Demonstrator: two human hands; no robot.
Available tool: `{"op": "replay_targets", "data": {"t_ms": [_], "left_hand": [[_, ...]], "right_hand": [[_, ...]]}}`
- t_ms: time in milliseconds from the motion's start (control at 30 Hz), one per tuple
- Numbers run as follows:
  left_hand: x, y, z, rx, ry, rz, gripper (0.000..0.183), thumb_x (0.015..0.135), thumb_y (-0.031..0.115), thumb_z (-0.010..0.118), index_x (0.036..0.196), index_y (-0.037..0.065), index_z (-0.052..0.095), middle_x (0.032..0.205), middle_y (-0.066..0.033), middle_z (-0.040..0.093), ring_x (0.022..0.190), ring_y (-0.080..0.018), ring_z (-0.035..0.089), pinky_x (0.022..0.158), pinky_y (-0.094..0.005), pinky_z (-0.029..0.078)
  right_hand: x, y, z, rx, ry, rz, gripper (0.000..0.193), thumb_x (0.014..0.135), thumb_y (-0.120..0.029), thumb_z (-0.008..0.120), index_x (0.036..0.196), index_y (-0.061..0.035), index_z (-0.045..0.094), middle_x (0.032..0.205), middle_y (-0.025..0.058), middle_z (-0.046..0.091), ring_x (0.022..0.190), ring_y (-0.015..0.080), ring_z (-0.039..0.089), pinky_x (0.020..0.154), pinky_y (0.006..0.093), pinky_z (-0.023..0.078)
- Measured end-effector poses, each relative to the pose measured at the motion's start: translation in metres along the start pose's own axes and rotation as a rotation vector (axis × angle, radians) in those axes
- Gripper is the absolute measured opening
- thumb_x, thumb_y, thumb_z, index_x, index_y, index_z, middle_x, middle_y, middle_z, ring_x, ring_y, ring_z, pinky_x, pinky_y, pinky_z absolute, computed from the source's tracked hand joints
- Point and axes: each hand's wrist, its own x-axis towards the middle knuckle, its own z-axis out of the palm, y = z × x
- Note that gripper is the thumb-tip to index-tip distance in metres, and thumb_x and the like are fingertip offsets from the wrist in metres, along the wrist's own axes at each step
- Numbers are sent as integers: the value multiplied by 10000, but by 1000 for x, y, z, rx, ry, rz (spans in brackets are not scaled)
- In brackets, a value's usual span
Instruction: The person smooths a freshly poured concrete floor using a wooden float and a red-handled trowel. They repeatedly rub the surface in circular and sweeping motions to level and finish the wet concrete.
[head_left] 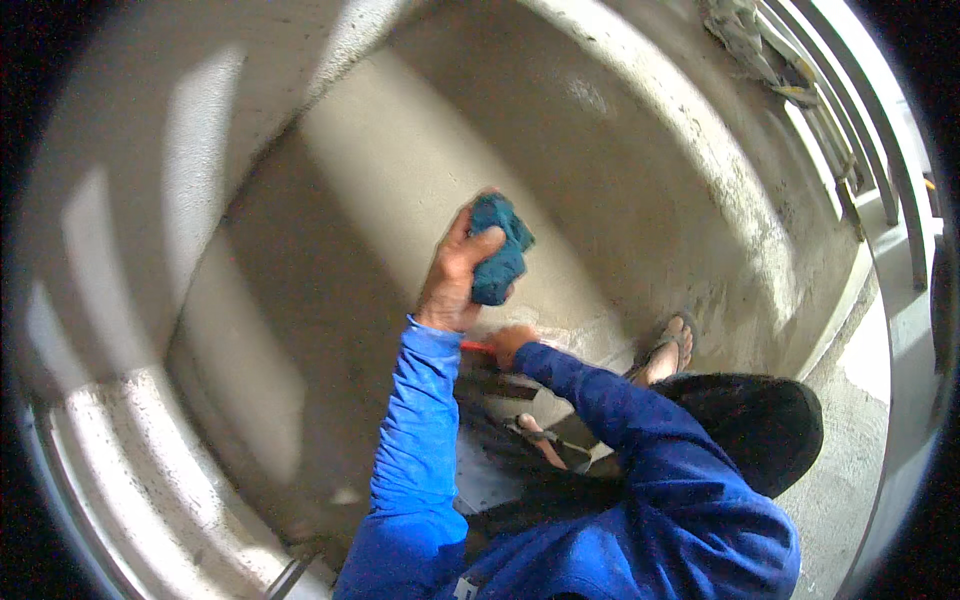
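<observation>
A crumpled dark teal cloth point(497, 262) is gripped in my left hand point(455, 275), with the thumb across its near face. This hand is held up over the smooth grey cement floor point(390, 130). Lower and slightly to the right, my right hand point(513, 343) is closed around a tool with a red handle point(477, 347). The tool's working end is hard to make out behind my left wrist and in the blur. Whitish smears mark the floor just beside my right hand.
My sandalled feet point(672, 345) stand close to my right hand. A metal railing point(895, 200) curves along the right side, with a grey rag-like bundle point(745, 40) near its far end. Walls border the floor at left, and striped sunlight crosses it.
</observation>
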Motion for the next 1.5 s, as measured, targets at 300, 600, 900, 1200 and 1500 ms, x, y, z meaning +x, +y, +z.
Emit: {"op": "replay_targets", "data": {"t_ms": [300,600,900,1200,1500], "left_hand": [[0,-5,8,32,-37,-1,642,846,275,648,1415,166,371,1084,-130,611,693,-155,609,508,-274,530],[2,-9,16,25,5,-62,567,868,210,620,1386,134,404,1036,-74,590,749,-136,605,521,-263,508],[-6,-5,9,13,7,-31,578,854,211,640,1380,126,417,1009,-85,604,738,-142,608,503,-261,489],[-32,1,5,-38,3,0,562,862,158,632,1382,99,427,1044,-81,603,834,-150,604,646,-264,516],[-37,12,0,-54,37,56,554,863,188,608,1389,149,439,1121,-124,614,727,-177,628,533,-315,535]], "right_hand": [[22,12,38,322,215,-179,286,933,-267,420,985,-30,571,910,188,686,724,378,678,589,508,517],[22,191,-95,299,442,549,389,820,-330,621,1072,-34,603,1073,190,667,1041,363,628,893,451,501],[-95,514,-110,289,751,807,543,714,-422,730,1053,-12,618,996,194,670,880,349,662,735,441,522],[-34,422,-132,199,562,535,475,785,-474,688,1080,-102,708,975,154,713,909,273,683,818,409,520],[27,33,-58,117,-12,60,292,738,-270,661,1001,-155,712,978,120,705,933,307,678,793,445,532]]}}
